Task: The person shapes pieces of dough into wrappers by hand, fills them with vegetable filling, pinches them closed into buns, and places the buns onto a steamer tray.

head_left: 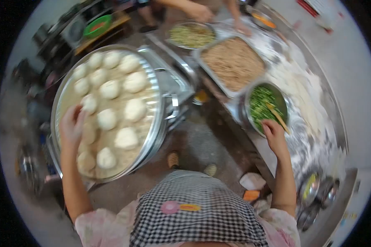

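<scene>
A large round steamer tray [152, 140] on the left holds several white dough buns [107, 119]. Over its left side is my left hand [73, 119], blurred, fingers bent close beside a bun; whether it grips anything is unclear. On the right, my right hand [273, 128] is at the near rim of a metal pot [246, 108], thumb and fingers drawn together. Chopped greens [261, 101] fill the pot, and a wooden utensil [278, 117] leans in it, just right of my fingers. What those fingers hold, if anything, is too small to make out.
A square tray of brown filling [233, 64] and a bowl of greenish filling [192, 36] stand farther back. Another person's hands [200, 12] are beyond them. Flour and dough [303, 96] cover the right worktop. Metal bowls [310, 189] sit at lower right.
</scene>
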Tool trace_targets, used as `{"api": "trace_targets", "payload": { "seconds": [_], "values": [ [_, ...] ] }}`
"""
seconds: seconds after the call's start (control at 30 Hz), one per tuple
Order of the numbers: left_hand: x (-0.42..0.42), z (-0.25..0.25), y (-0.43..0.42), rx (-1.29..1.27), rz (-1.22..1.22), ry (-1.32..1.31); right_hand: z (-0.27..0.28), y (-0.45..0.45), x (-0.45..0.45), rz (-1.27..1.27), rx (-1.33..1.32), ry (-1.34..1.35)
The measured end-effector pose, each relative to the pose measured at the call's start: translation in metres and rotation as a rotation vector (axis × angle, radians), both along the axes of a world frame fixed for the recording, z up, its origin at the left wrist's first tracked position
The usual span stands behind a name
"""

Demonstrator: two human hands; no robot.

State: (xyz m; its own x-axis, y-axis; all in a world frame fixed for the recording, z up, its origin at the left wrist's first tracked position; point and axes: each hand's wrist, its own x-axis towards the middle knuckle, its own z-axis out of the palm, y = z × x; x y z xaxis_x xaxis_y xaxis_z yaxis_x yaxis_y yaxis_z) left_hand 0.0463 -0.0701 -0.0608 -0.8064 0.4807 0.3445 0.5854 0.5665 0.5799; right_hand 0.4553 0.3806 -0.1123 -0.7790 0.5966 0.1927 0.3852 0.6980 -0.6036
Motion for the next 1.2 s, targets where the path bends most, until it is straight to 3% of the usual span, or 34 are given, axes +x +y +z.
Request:
{"api": "trace_targets", "payload": {
  "seconds": [0.1,0.23,0.33,0.4,0.43,0.47,0.5,0.57,0.67,0.7,0.77,0.83,0.9,0.97,1.07,1.1,1.13,1.17,1.2],
  "values": [
    [0.041,0.009,0.009,0.049,0.027,-0.012,0.008,0.027,-0.001,-0.176,0.304,-0.201],
    [0.105,0.006,0.095,0.062,-0.231,-0.078,-0.023,0.088,0.044,-0.275,0.615,-0.639],
    [0.165,-0.009,0.178,0.060,-0.543,-0.101,-0.037,0.111,0.064,-0.167,0.677,-0.822],
    [0.202,-0.029,0.212,0.103,-0.596,-0.030,-0.042,0.121,0.041,-0.125,0.596,-0.743],
    [0.218,-0.034,0.240,-0.024,-0.572,-0.096,-0.045,0.124,0.037,-0.104,0.542,-0.673],
    [0.234,-0.071,0.267,0.181,-0.526,-0.105,-0.045,0.132,0.041,-0.124,0.389,-0.608],
    [0.251,-0.081,0.299,0.337,-0.546,-0.456,-0.040,0.135,0.069,0.105,0.525,-0.304],
    [0.281,-0.149,0.392,0.430,-0.426,-0.605,-0.028,0.131,0.098,0.015,0.537,-0.493],
    [0.314,-0.164,0.440,0.351,-0.178,-0.711,-0.008,0.123,0.144,0.176,0.714,-0.649],
    [0.312,-0.184,0.457,0.443,-0.120,-0.896,-0.003,0.125,0.158,0.216,0.759,-0.669],
    [0.311,-0.204,0.470,0.514,-0.005,-0.987,0.003,0.137,0.194,0.168,0.740,-0.628],
    [0.316,-0.199,0.468,0.452,0.104,-0.806,0.033,0.137,0.212,0.187,0.656,-0.647],
    [0.319,-0.184,0.458,0.464,0.068,-0.874,0.041,0.147,0.225,0.147,0.612,-0.608],
    [0.322,-0.176,0.455,0.513,0.069,-0.981,0.025,0.161,0.234,0.053,0.574,-0.499],
    [0.313,-0.175,0.436,0.431,0.025,-0.690,-0.023,0.160,0.199,0.152,0.704,-0.145],
    [0.304,-0.176,0.427,0.475,-0.028,-0.610,-0.027,0.148,0.188,0.130,0.699,-0.246],
    [0.304,-0.107,0.384,0.350,-0.028,-0.590,-0.035,0.148,0.191,0.064,0.548,-0.283],
    [0.292,-0.073,0.355,0.341,-0.100,-0.614,-0.047,0.149,0.204,0.002,0.395,-0.320],
    [0.275,-0.072,0.331,0.385,-0.084,-0.297,-0.057,0.152,0.217,-0.055,0.246,-0.359]
  ]
}}
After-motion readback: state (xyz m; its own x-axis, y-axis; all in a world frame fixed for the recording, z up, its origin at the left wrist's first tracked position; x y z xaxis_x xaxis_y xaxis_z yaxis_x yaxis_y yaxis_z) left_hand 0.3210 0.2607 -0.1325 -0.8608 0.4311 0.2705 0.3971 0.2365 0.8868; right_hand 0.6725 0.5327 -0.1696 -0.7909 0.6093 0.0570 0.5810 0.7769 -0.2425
